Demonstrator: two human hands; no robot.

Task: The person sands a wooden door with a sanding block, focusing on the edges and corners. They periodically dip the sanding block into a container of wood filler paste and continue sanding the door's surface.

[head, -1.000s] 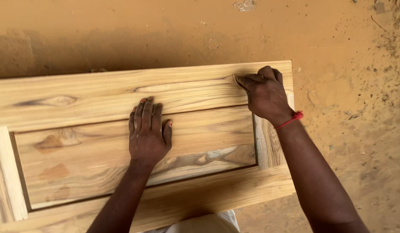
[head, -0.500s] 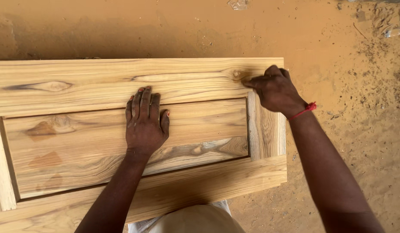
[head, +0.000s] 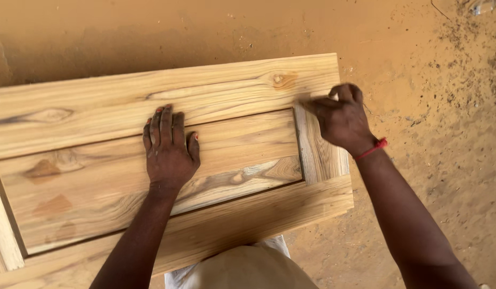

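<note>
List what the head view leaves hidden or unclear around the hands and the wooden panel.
- Right hand: whatever its curled fingers press on the wooden door panel is covered by the fingers themselves.
- Panel's left end: cut off by the picture's left edge.
- Panel's near edge: partly behind the forearms and light cloth.
- Wood under the flat left hand: hidden.

View: single head camera, above and behind the hands.
Facing: steeply downward, forward past both forearms.
Nearness: close, about arm's length.
Shared: one view only, nothing overlaps.
</note>
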